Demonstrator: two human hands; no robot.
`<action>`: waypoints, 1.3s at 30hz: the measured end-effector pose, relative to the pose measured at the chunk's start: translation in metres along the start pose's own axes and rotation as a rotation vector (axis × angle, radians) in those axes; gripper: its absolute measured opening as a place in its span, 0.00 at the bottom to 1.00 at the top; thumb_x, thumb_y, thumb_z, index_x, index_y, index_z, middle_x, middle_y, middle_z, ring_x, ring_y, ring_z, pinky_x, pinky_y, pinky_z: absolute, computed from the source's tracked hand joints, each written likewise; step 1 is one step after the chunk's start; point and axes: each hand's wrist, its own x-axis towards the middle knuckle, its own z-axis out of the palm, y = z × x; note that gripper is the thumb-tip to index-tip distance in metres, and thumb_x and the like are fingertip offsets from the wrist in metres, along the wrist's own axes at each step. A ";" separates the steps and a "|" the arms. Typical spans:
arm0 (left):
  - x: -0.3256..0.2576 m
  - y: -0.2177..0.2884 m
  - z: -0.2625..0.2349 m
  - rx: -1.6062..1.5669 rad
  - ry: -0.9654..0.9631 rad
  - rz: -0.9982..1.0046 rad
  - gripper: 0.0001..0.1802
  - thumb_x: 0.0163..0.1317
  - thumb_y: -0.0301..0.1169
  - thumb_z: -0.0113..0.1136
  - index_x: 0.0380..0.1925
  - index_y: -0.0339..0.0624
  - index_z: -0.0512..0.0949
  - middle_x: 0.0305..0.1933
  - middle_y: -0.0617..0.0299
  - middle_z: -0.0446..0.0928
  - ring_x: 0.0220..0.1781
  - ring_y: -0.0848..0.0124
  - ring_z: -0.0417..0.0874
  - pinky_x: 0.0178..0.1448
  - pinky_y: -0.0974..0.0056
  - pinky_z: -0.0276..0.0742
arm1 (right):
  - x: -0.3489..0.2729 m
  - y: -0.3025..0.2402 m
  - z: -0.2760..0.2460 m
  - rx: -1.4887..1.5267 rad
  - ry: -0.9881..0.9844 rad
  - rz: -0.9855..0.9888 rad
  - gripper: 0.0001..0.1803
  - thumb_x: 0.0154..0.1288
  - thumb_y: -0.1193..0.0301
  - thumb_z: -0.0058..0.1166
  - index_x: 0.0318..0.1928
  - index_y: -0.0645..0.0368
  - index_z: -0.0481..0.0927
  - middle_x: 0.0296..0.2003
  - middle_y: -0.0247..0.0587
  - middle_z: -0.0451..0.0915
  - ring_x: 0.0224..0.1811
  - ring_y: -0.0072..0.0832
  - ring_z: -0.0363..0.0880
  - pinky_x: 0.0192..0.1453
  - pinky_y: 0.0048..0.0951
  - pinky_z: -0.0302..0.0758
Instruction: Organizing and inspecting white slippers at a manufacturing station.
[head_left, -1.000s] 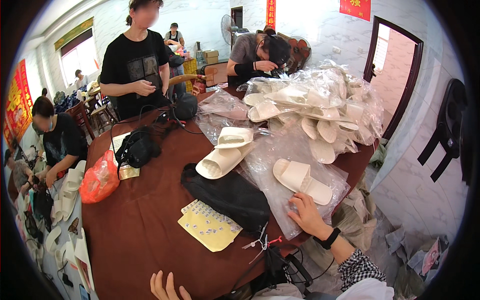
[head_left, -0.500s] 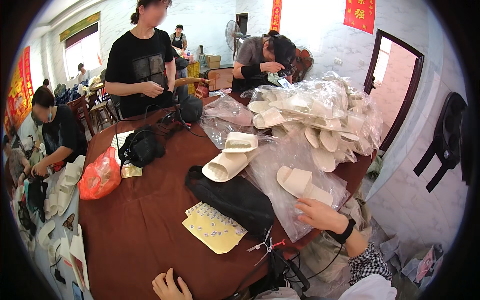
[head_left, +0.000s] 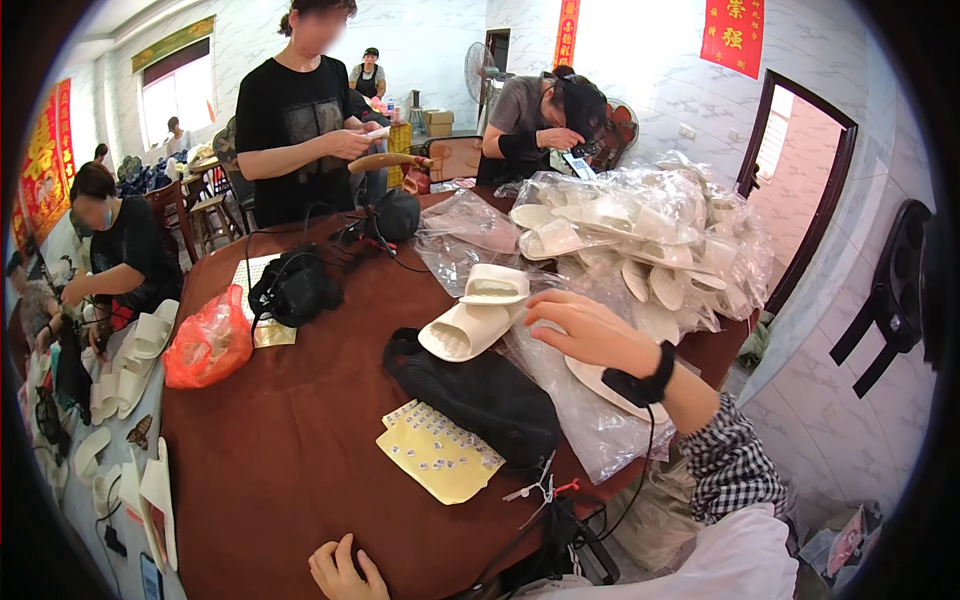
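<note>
My right hand [head_left: 592,332] reaches over the table with its fingers stretched out, fingertips beside a pair of cream slippers; I cannot tell whether they touch. In that pair, the upper slipper [head_left: 497,285] rests on the lower slipper [head_left: 463,332], beside a black cloth bundle [head_left: 480,395]. Another cream slipper [head_left: 608,388] lies on a clear plastic bag [head_left: 590,440], partly hidden by my right hand and wrist. My left hand [head_left: 345,572] lies at the near table edge, fingers apart, holding nothing. A yellow sheet [head_left: 440,465] dotted with small stickers is near the bundle.
Bagged slippers [head_left: 650,235] form a heap at the back right. An orange-red plastic bag [head_left: 208,345] and black cabled gear [head_left: 295,287] sit to the left on the brown tablecloth [head_left: 270,450]. Two people stand across the table; another works at the left beside more slippers [head_left: 140,370].
My right hand has moved off the lone slipper, up and left to the stacked pair. The person in black across the table now holds a small pale item. My left hand stays put.
</note>
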 end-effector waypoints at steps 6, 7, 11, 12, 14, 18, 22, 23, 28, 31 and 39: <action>0.001 0.004 0.004 -0.010 -0.016 -0.003 0.13 0.65 0.28 0.59 0.49 0.41 0.81 0.49 0.49 0.76 0.54 0.49 0.75 0.60 0.49 0.71 | 0.022 0.073 0.065 -0.157 0.139 0.068 0.17 0.66 0.58 0.58 0.48 0.56 0.83 0.66 0.60 0.66 0.72 0.58 0.59 0.72 0.51 0.64; 0.000 0.003 0.002 -0.003 -0.010 -0.007 0.13 0.65 0.28 0.59 0.49 0.41 0.81 0.49 0.49 0.76 0.54 0.49 0.75 0.60 0.49 0.71 | 0.027 0.073 0.073 -0.123 0.114 0.095 0.18 0.65 0.56 0.60 0.47 0.55 0.84 0.68 0.62 0.63 0.74 0.63 0.54 0.74 0.53 0.60; 0.000 0.002 -0.002 0.015 0.005 0.006 0.13 0.65 0.28 0.59 0.49 0.41 0.81 0.48 0.49 0.75 0.53 0.49 0.75 0.60 0.49 0.72 | 0.037 0.074 0.090 -0.001 0.053 0.140 0.17 0.65 0.54 0.63 0.45 0.52 0.84 0.73 0.64 0.54 0.78 0.65 0.43 0.79 0.57 0.48; 0.000 0.002 -0.002 0.004 0.003 0.002 0.13 0.65 0.28 0.59 0.49 0.41 0.81 0.48 0.49 0.75 0.53 0.49 0.75 0.60 0.49 0.72 | 0.039 0.075 0.092 0.000 0.053 0.138 0.17 0.65 0.54 0.63 0.45 0.52 0.84 0.73 0.64 0.54 0.78 0.65 0.43 0.79 0.57 0.48; 0.000 0.003 -0.002 -0.002 0.004 0.010 0.13 0.65 0.28 0.59 0.49 0.41 0.81 0.48 0.49 0.75 0.53 0.49 0.75 0.59 0.49 0.72 | 0.039 0.080 0.094 -0.019 0.144 0.067 0.17 0.64 0.54 0.64 0.41 0.53 0.84 0.73 0.63 0.57 0.78 0.63 0.45 0.78 0.55 0.49; 0.001 0.004 0.000 -0.015 0.009 0.018 0.13 0.65 0.28 0.59 0.49 0.41 0.81 0.48 0.49 0.75 0.53 0.49 0.75 0.59 0.49 0.72 | 0.040 0.083 0.099 -0.034 0.221 0.089 0.17 0.64 0.56 0.63 0.41 0.56 0.83 0.71 0.59 0.61 0.77 0.59 0.50 0.77 0.53 0.55; 0.001 0.003 -0.002 0.000 0.004 0.009 0.13 0.65 0.28 0.58 0.49 0.41 0.81 0.48 0.49 0.75 0.53 0.49 0.75 0.59 0.49 0.72 | 0.040 0.071 0.110 -0.295 0.267 0.070 0.18 0.62 0.59 0.63 0.43 0.62 0.82 0.69 0.56 0.64 0.74 0.53 0.59 0.73 0.50 0.63; 0.001 0.003 -0.002 0.001 0.005 0.010 0.13 0.65 0.28 0.59 0.49 0.41 0.81 0.48 0.49 0.75 0.52 0.49 0.75 0.59 0.49 0.72 | 0.040 0.070 0.113 -0.382 0.279 0.073 0.21 0.61 0.60 0.63 0.47 0.64 0.82 0.69 0.57 0.64 0.73 0.51 0.61 0.71 0.49 0.66; 0.001 0.005 -0.003 -0.010 -0.002 0.008 0.13 0.65 0.28 0.59 0.49 0.41 0.81 0.48 0.49 0.75 0.53 0.49 0.75 0.59 0.49 0.72 | 0.041 0.096 0.129 -0.244 0.337 0.041 0.22 0.59 0.59 0.65 0.49 0.60 0.84 0.72 0.58 0.60 0.75 0.60 0.55 0.74 0.52 0.60; 0.000 0.003 -0.001 -0.009 0.006 0.005 0.13 0.65 0.28 0.59 0.49 0.41 0.81 0.48 0.49 0.76 0.53 0.49 0.75 0.60 0.49 0.72 | 0.043 0.109 0.134 -0.045 0.348 0.114 0.21 0.57 0.58 0.67 0.47 0.56 0.86 0.73 0.58 0.58 0.76 0.64 0.49 0.76 0.54 0.55; 0.000 0.000 -0.001 -0.006 0.004 0.004 0.13 0.64 0.28 0.59 0.49 0.41 0.81 0.49 0.49 0.76 0.53 0.49 0.75 0.60 0.49 0.72 | 0.049 0.107 0.123 0.071 0.284 0.149 0.13 0.54 0.63 0.70 0.38 0.54 0.87 0.73 0.50 0.59 0.76 0.61 0.49 0.77 0.53 0.52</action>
